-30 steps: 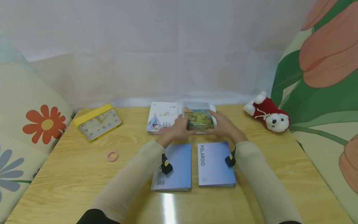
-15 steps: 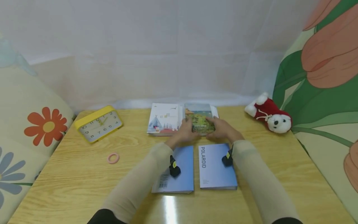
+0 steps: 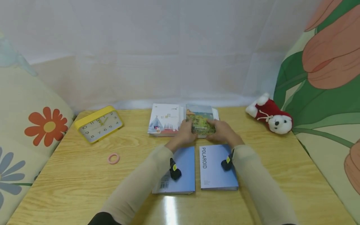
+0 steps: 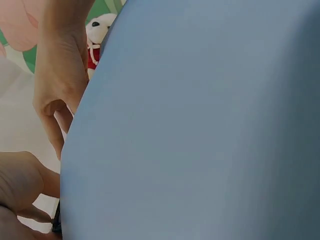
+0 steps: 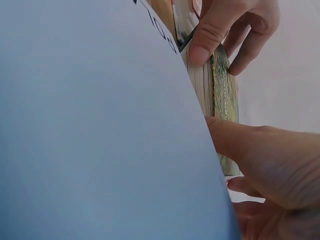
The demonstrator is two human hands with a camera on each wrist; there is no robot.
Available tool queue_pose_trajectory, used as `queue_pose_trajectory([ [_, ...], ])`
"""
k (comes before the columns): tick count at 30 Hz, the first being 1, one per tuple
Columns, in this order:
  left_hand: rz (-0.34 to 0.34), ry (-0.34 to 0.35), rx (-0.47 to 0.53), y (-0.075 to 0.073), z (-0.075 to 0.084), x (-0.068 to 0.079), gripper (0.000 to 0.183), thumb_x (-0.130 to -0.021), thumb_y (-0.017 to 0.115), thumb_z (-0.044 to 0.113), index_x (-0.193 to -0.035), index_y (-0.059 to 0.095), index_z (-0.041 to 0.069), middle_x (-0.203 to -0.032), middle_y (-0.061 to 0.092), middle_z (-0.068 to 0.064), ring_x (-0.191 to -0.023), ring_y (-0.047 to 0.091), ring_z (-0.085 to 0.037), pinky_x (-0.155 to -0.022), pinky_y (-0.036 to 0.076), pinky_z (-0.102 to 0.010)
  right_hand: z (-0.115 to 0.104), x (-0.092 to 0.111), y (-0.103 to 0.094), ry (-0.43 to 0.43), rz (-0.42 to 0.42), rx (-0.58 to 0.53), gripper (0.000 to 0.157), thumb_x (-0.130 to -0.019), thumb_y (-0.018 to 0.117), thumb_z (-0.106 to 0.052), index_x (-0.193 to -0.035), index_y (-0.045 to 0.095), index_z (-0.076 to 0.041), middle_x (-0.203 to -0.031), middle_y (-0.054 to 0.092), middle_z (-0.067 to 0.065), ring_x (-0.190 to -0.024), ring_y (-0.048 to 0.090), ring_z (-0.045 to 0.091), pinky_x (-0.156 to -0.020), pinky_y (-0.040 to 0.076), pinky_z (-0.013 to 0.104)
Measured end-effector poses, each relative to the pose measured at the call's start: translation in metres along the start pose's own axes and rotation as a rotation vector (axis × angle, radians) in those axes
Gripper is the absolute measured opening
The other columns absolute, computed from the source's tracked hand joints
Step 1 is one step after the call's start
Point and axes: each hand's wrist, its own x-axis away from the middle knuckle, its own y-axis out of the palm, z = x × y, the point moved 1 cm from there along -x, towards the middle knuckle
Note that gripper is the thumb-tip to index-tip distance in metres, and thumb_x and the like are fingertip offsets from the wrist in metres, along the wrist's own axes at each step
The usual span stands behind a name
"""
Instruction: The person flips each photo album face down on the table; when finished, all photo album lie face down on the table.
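A thick book with a green landscape cover (image 3: 200, 117) lies at the back of the table, its near end slightly raised. My left hand (image 3: 184, 133) grips its left near corner and my right hand (image 3: 223, 132) its right near corner. In the right wrist view, the left thumb (image 5: 202, 47) presses the page edges, with fingers over the cover (image 5: 227, 95); the right hand (image 5: 280, 160) holds the other end. A blue album fills most of both wrist views and hides part of the hands. Left of the book lies a white book with a tent picture (image 3: 164, 118).
Two blue albums lie in front, one with its back up (image 3: 184, 168), one marked POLAROID (image 3: 216, 168). A yellow clock (image 3: 99, 124) and pink ring (image 3: 113, 158) are on the left. A plush toy in red (image 3: 271, 114) lies at right. White cloth (image 3: 180, 62) hangs behind.
Both hands have closed in from the sides of the landscape-cover book and now grip its near corners. The book has tilted slightly and shifted a little nearer. Other objects stay put.
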Motion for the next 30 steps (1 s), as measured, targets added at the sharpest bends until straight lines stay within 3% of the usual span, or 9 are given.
queue_pose_trajectory([
  [5, 0.042, -0.011, -0.031, -0.001, 0.005, 0.004, 0.063, -0.078, 0.074, -0.001, -0.136, 0.050, -0.004, -0.128, 0.051, -0.023, -0.118, 0.052, -0.036, -0.106, 0.043, -0.048, -0.001, 0.005, 0.005, -0.003, 0.012, -0.040, 0.088, -0.079, 0.084, -0.027, -0.153, 0.038, -0.010, -0.153, 0.038, 0.020, -0.140, 0.036, 0.039, -0.115, 0.029, 0.052],
  [9, 0.079, 0.002, -0.046, -0.005, 0.009, 0.010, 0.062, -0.075, 0.077, -0.001, -0.131, 0.052, -0.005, -0.121, 0.055, -0.022, -0.112, 0.055, -0.036, -0.103, 0.045, -0.048, -0.004, 0.009, 0.007, -0.031, 0.032, -0.049, 0.089, -0.079, 0.084, -0.029, -0.153, 0.039, -0.010, -0.154, 0.035, 0.025, -0.138, 0.036, 0.044, -0.113, 0.029, 0.057],
  [15, 0.157, 0.082, -0.015, -0.015, 0.017, 0.017, 0.074, -0.073, 0.082, -0.002, -0.138, 0.047, -0.004, -0.129, 0.056, -0.021, -0.120, 0.054, -0.037, -0.107, 0.042, -0.048, -0.010, 0.013, 0.008, -0.109, 0.085, -0.049, 0.095, -0.078, 0.085, -0.032, -0.155, 0.034, -0.010, -0.153, 0.033, 0.028, -0.137, 0.037, 0.045, -0.113, 0.030, 0.057],
  [21, 0.150, 0.135, 0.058, -0.023, 0.027, 0.020, 0.089, -0.071, 0.079, -0.009, -0.148, 0.035, -0.004, -0.144, 0.048, -0.022, -0.132, 0.046, -0.038, -0.112, 0.036, -0.047, -0.015, 0.016, 0.009, -0.110, 0.102, -0.091, 0.102, -0.080, 0.083, -0.037, -0.159, 0.022, -0.018, -0.156, 0.033, 0.021, -0.139, 0.037, 0.041, -0.113, 0.030, 0.055],
  [26, 0.186, 0.197, 0.083, -0.029, 0.035, 0.023, 0.086, -0.070, 0.078, -0.013, -0.147, 0.039, -0.002, -0.138, 0.054, -0.022, -0.126, 0.052, -0.038, -0.108, 0.041, -0.046, -0.018, 0.017, 0.008, -0.094, 0.130, -0.108, 0.101, -0.081, 0.081, -0.044, -0.160, 0.020, -0.024, -0.153, 0.039, 0.021, -0.135, 0.043, 0.041, -0.110, 0.035, 0.056],
  [30, 0.222, 0.254, 0.074, -0.034, 0.044, 0.027, 0.085, -0.072, 0.078, -0.012, -0.147, 0.039, -0.002, -0.135, 0.057, -0.023, -0.121, 0.056, -0.039, -0.104, 0.045, -0.047, -0.023, 0.018, 0.002, -0.113, 0.172, -0.117, 0.101, -0.081, 0.081, -0.045, -0.159, 0.022, -0.022, -0.147, 0.046, 0.024, -0.130, 0.049, 0.041, -0.106, 0.041, 0.054],
])
